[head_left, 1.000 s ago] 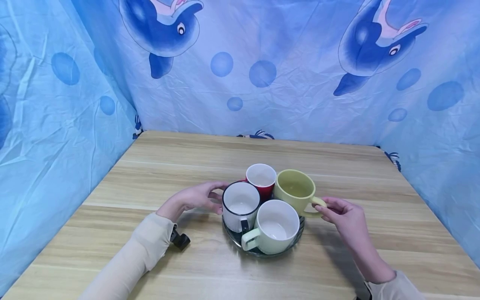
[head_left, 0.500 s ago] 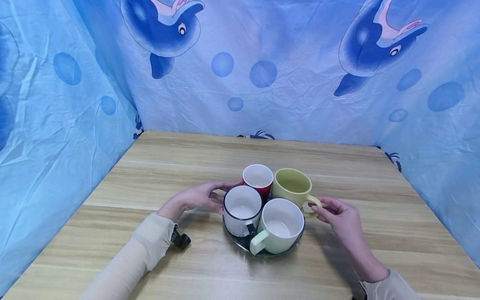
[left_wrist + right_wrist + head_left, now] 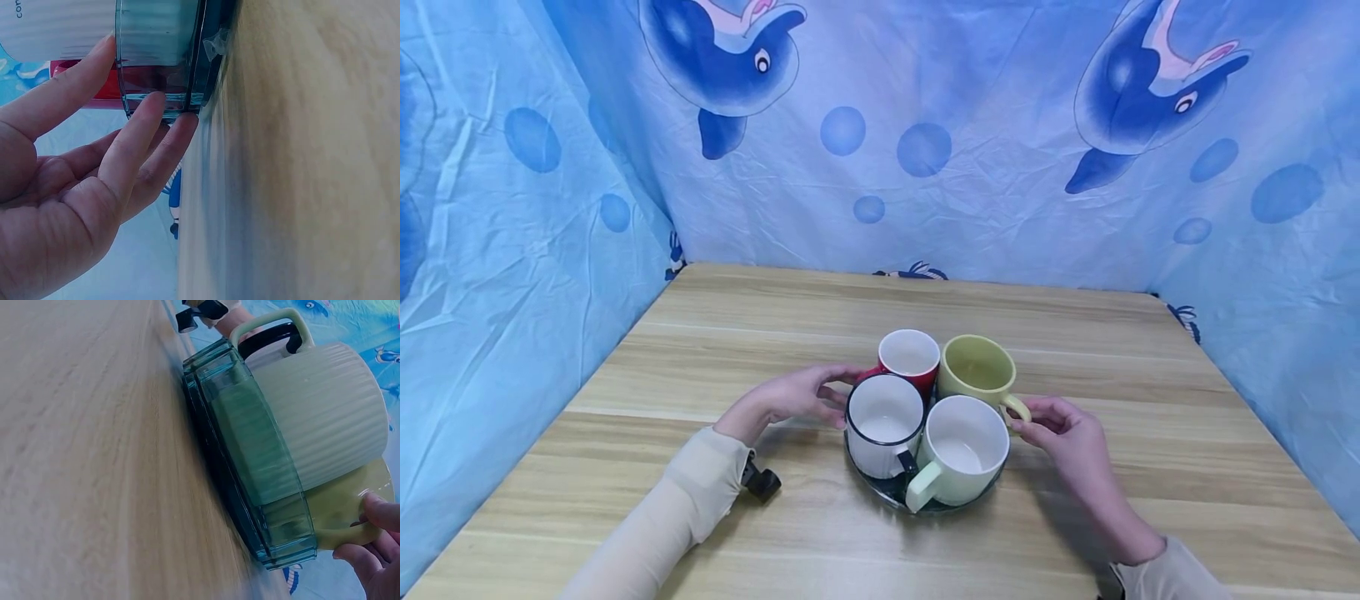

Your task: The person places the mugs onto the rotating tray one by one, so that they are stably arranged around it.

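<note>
A dark green-tinted glass dish (image 3: 290,528) holds several mugs. A white mug with a black rim (image 3: 876,454) stands at front left and a pale green mug (image 3: 958,487) at front right. Behind them are a red mug with a white inside (image 3: 917,381) and a yellow-green mug (image 3: 966,389). My left hand (image 3: 801,394) is at the dish's left, fingers spread and fairly straight, fingertips (image 3: 153,103) at the glass wall beside the white mug. With thumb and fingers, my right hand (image 3: 1071,433) pinches the yellow-green mug's handle (image 3: 1017,408).
The wooden table (image 3: 760,533) runs under the dish. A blue dolphin-print curtain (image 3: 880,167) encloses the back and sides. A black wrist device (image 3: 762,481) is strapped on the left arm.
The mugs have shifted counterclockwise as seen from above: the rear ones leftward, the pale green one rightward. My right hand has moved left with the yellow-green handle; my left hand stays nearly still.
</note>
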Available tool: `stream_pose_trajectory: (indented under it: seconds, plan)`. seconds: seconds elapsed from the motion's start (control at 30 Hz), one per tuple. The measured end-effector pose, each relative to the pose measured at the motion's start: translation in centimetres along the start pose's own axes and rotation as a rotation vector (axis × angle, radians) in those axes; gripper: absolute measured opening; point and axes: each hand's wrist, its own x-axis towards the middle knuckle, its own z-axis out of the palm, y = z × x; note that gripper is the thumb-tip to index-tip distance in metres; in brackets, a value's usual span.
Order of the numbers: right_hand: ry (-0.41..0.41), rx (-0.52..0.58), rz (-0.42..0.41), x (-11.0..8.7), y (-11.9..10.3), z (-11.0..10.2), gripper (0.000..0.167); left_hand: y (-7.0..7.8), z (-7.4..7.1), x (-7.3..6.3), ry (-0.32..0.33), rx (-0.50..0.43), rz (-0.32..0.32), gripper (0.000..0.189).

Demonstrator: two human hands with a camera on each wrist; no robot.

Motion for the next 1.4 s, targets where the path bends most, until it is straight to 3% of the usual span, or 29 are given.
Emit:
stream_pose_trajectory:
  seconds: [0.2, 0.47, 0.63, 0.87, 1.2, 1.4]
  plan:
    - [0.014, -0.028, -0.054, -0.15, 0.01, 0.18, 0.029, 0.01, 0.03, 0.08, 0.005, 0.006, 0.0, 0.084]
    - [0.04, -0.199, -0.231, -0.37, -0.41, 0.54, 0.022, -0.01, 0.15, 0.2, 0.031, 0.012, -0.017, 0.084]
    - [0.048, -0.258, -0.289, -0.38, -0.55, 0.52, 0.021, -0.03, 0.18, 0.15, 0.037, 0.019, -0.018, 0.083]
    - [0.033, -0.297, -0.295, -0.46, -0.8, 0.45, 0.019, -0.05, 0.14, 0.16, 0.033, 0.039, 0.0, 0.082]
    - [0.016, -0.291, -0.286, -0.59, -0.75, 0.81, 0.022, 0.25, 0.24, 0.13, 0.051, 0.046, -0.041, 0.083]
    - [-0.019, -0.273, -0.303, -0.87, -0.68, 0.66, 0.022, 0.19, 0.3, -0.02, 0.04, 0.047, -0.032, 0.082]
